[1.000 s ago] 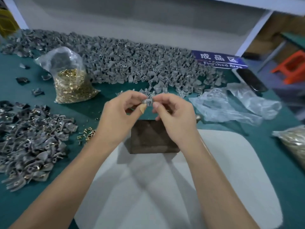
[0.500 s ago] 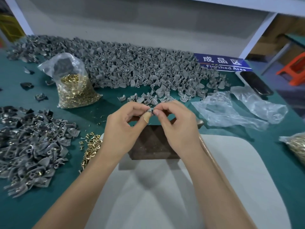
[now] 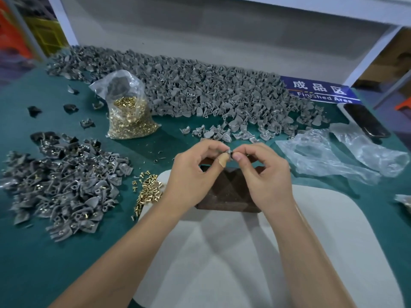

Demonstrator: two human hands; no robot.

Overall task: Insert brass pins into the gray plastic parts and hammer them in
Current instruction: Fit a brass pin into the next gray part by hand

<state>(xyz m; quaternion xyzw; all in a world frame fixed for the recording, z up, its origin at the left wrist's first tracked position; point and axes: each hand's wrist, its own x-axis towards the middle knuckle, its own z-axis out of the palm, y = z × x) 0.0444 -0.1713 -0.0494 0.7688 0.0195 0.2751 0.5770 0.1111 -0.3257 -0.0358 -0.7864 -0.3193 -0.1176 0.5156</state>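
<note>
A small factory assembly bench: heaps of gray plastic parts (image 3: 200,92) on green table (image 3: 55,263), bagged brass pins (image 3: 129,118), a "Finished Area" sign (image 3: 320,92) (blue, bilingual).

The small gray plastic part (image 3: 228,152) is mostly covered by the pinching fingertips (image 3: 237,156) above the dark brown block (image 3: 226,192); no brass pin can be made out there. Right of that block, a clear bag of brass pieces (image 3: 405,202) is cut off by the frame edge.

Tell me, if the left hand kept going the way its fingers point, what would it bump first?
The left hand points right, toward the right hand. It would likely meet the small gray plastic part pinched between them, then the right hand's fingertips. Depth is hard to judge.
</note>
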